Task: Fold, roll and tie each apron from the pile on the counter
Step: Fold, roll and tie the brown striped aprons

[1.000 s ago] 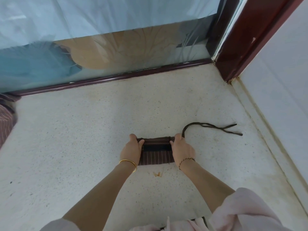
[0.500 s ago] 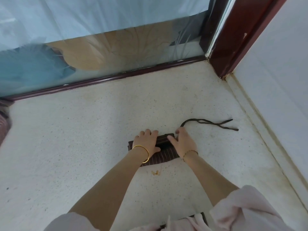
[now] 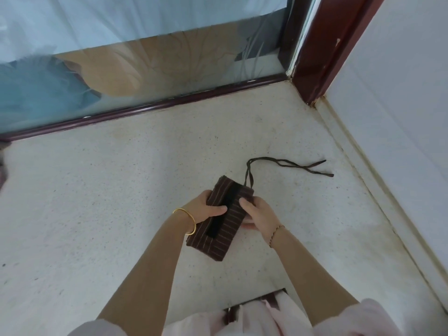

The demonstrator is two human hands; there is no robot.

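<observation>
Gripped by left hand [image 3: 206, 210] and right hand [image 3: 261, 214], apron [image 3: 230, 227] hangs over speckled counter [image 3: 121, 190].

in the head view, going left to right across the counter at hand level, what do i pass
gold bangle → left hand → folded striped apron → right hand → thin bracelet → loose tie ends → white wall
</observation>
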